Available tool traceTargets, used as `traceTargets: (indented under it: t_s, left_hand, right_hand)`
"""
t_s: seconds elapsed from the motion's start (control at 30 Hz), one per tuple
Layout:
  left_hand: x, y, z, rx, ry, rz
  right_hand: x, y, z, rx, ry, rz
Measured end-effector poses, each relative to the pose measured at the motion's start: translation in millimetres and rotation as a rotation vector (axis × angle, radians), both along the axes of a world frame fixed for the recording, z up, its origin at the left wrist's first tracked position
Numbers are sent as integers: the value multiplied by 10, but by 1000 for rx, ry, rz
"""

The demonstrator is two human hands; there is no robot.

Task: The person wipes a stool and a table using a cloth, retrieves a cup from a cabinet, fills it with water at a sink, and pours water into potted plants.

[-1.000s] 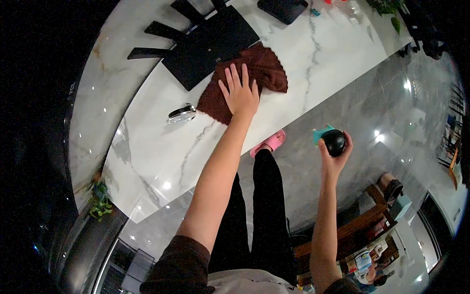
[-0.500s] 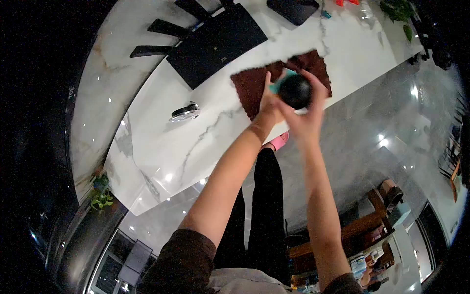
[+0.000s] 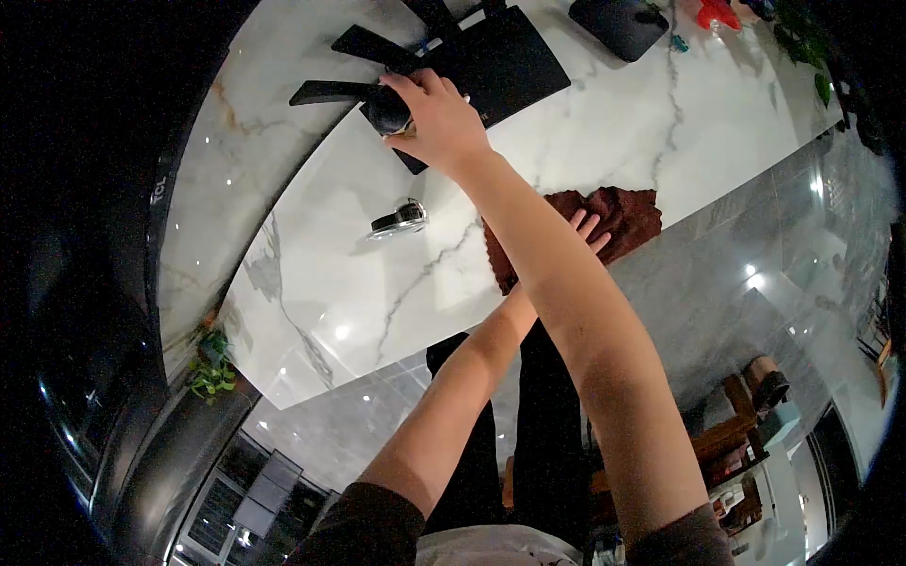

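My right hand [image 3: 439,118] is stretched across to the far left of the table, its fingers curled round a dark, rounded object [image 3: 387,111]. That object is just in front of the black router [image 3: 514,71], overlapping its near corner in the view; whether they touch I cannot tell. My left hand [image 3: 587,231] lies with fingers spread on a crumpled brown cloth [image 3: 632,222] near the table's front edge. The right forearm crosses over and hides part of the left hand and wrist.
A shiny silver-rimmed item with a black part [image 3: 398,220] rests on the white marble table [image 3: 311,283]. Farther back are a dark flat pad [image 3: 620,26], a small teal item [image 3: 679,43] and a red object [image 3: 719,13]. Green leaves [image 3: 802,42] hang at the right end.
Both hands were together over the cloth round the dark object, with something teal beside it. My right hand has carried the object left toward the router; my left hand is now on the bunched cloth.
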State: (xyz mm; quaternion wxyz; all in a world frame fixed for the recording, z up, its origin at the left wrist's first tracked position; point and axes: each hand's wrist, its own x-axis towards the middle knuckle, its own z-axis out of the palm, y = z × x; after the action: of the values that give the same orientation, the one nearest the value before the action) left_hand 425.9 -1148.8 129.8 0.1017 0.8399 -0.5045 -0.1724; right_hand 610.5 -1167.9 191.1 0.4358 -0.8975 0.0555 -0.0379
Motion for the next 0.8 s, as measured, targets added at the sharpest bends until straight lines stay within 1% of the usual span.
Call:
traceTargets:
  t_s: [0.03, 0.07, 0.13, 0.17, 0.23, 0.27, 0.33, 0.37, 0.43, 0.53, 0.57, 0.6, 0.67, 0.7, 0.77, 0.8]
  left_hand:
    - [10, -5, 0, -21, 60, 33]
    - [12, -5, 5, -22, 62, 35]
    - [4, 12, 3, -1, 14, 1]
    - [-9, 9, -17, -1, 15, 1]
    - [-1, -10, -49, 52, -40, -7]
    - [-5, -8, -53, 52, -42, -10]
    - [8, -11, -12, -4, -11, 2]
    - [22, -8, 27, -4, -13, -2]
    - [30, 9, 103, -84, 125, 36]
    - [42, 7, 103, -102, 100, 38]
    - [36, 12, 106, -95, 103, 40]
    - [38, 12, 119, -58, 113, 23]
    - [59, 15, 132, -22, 116, 9]
    - [58, 11, 137, -13, 138, -2]
    - [78, 0, 104, -8, 160, -28]
    - [89, -12, 99, -13, 157, -22]
  right_hand:
    - [3, 1, 5, -10, 9, -24]
    - [-9, -5, 12, -11, 11, -22]
    - [-61, -31, -2, 63, 102, -119]
    - [-96, -64, -20, 64, 103, -119]
    - [-171, -117, -99, -67, 212, -79]
    - [-184, -105, -157, -66, 211, -82]
    - [-189, -96, -231, -185, 277, -95]
    - [-184, -82, -255, -185, 276, -99]
    - [-167, -18, -287, -111, 275, -149]
    - [-134, 48, -316, -89, 215, -186]
    - [-140, 58, -326, -89, 165, -215]
    - [-187, 72, -320, -80, 169, -213]
    - [-295, 40, -205, -15, 102, -355]
    - [-418, 39, -108, 108, 90, -389]
    - [-745, 152, -53, 189, 14, -130]
    - [-876, 245, -60, 142, -49, 7]
